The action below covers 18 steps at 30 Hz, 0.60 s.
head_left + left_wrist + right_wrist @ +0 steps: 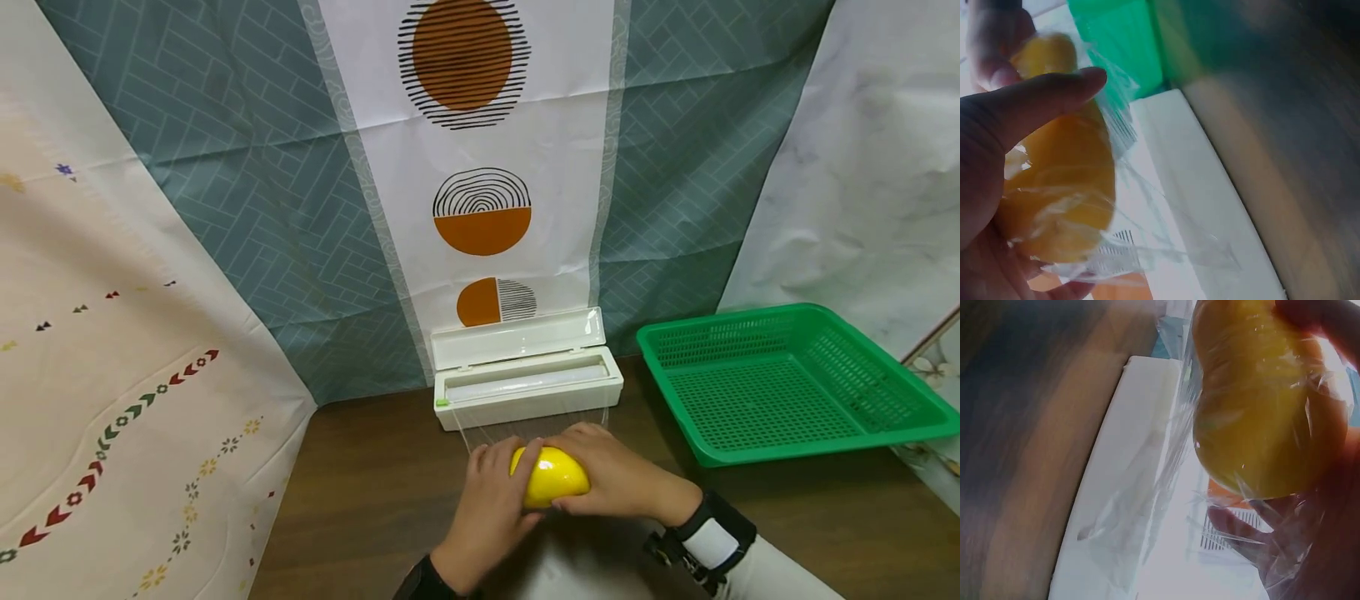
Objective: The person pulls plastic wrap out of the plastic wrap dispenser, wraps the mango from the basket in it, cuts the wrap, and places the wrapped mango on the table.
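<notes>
1. At the lower middle of the head view, nearest the camera, one yellow fruit (551, 475) sits cupped between two hands just above the brown table (360, 500). The left hand (487, 508) curls round its left end, and the right hand (618, 479) wraps over its top and right end; both grip it.
2. The fruit's long axis runs left to right across the frame, so each hand holds one end and neither is nearer. The wrist views show clear film (1147, 244) clinging round the fruit, loose and wrinkled at the edges.
3. Just beyond the hands, a sheet of that film stretches from the fruit back toward one white wrap dispenser (525, 387), lid open, at the centre of the frame. The fruit lies straight in front of it, near but apart.
4. Toward the right middle, one green basket (787, 379) stands well apart from the hands.
5. Farthest, patterned cloths (480, 167) hang across the upper frame.
</notes>
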{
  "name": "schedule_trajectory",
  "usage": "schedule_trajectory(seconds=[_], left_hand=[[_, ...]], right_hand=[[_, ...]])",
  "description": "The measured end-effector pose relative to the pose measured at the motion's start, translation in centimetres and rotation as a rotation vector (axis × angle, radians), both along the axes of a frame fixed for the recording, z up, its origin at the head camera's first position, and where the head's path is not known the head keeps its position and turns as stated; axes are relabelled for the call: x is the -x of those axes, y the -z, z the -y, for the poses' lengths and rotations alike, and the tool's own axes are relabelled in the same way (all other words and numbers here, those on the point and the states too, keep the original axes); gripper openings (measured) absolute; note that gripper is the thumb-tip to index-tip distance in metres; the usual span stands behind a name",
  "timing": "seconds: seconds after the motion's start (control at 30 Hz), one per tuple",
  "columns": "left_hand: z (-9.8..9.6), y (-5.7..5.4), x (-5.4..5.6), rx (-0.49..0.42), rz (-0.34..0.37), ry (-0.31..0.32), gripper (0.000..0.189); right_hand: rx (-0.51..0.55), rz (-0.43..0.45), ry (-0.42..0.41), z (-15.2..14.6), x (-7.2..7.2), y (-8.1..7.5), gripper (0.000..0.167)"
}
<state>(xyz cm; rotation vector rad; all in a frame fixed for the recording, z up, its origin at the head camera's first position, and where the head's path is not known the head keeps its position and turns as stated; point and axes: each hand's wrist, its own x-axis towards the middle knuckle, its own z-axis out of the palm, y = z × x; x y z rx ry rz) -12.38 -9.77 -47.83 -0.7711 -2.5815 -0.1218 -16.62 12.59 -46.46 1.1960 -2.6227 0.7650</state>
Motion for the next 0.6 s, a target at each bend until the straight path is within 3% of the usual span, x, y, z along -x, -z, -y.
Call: schedule_trajectory(seconds=[0.13, 0.33, 0.43, 0.6], left_hand=[[0.2, -0.2, 0.6, -0.017, 0.027, 0.026, 0.101], [0.7, -0.5, 1.6, -0.063, 0.134, 0.065, 0.088], [1.0, -0.7, 2.2, -0.067, 0.185, 0.075, 0.087], [1.5, -1.5, 2.9, -0.056, 0.252, 0.1, 0.09]], right_hand=[[-0.01, 0.029, 0.003, -0.2, 0.1, -0.3, 0.071], [-0.033, 0.041, 0.048, -0.4, -0.2, -0.6, 0.088], [-0.012, -0.049, 0.073, -0.1, -0.6, -0.7, 0.09], [-0.019, -0.265, 0.045, 0.8, -1.3, -0.8, 0.091]])
